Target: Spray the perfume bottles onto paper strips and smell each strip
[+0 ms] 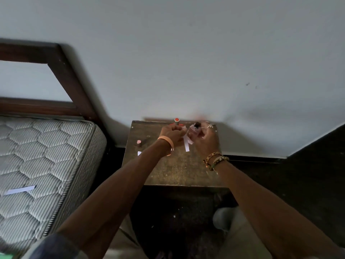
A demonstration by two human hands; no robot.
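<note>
Both my hands are over the far end of a small brown table (173,169). My right hand (206,140) is closed around a pinkish clear perfume bottle (194,130) with a dark nozzle on top. My left hand (171,132) is closed on a white paper strip (186,143) that hangs down just left of the bottle. A second bottle with an orange-red cap (176,120) stands behind my left hand at the table's back edge. A small bottle with a pink cap (138,142) stands near the table's left edge, with a scrap of white paper (139,153) in front of it.
A quilted mattress (43,159) on a dark wooden bed frame (71,79) lies to the left, with another white paper strip (19,190) on it. A pale wall (186,53) rises right behind the table. Dark floor runs along the right. My knees show below the table.
</note>
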